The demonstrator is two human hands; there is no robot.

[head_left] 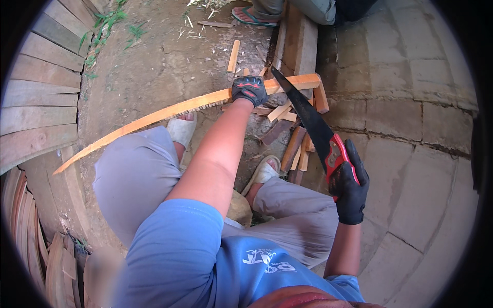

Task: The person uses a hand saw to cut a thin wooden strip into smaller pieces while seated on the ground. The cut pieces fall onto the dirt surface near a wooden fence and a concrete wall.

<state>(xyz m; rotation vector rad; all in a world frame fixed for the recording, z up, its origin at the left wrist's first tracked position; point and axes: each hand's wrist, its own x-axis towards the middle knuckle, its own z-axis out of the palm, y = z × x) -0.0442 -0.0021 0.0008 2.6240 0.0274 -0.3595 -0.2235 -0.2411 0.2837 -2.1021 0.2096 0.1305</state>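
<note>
My left hand (249, 90), in a black glove with red trim, is closed round a long wooden strip (154, 117). The strip runs from the left across to the right, its right end over a pile of short wood pieces. A handsaw (313, 128) with a dark blade and a red handle is in my gloved right hand (350, 179), fingers wrapped round the handle. Its blade slants up and left, crossing the strip to the right of my left hand. Whether the teeth touch the wood I cannot tell.
Cut wood pieces (294, 146) lie in front of my feet, beside a thick beam (298, 38). A block wall (400, 123) stands on the right. Planks (38, 113) line the left side. At the top, another person's sandalled foot (254, 16) rests near the beam.
</note>
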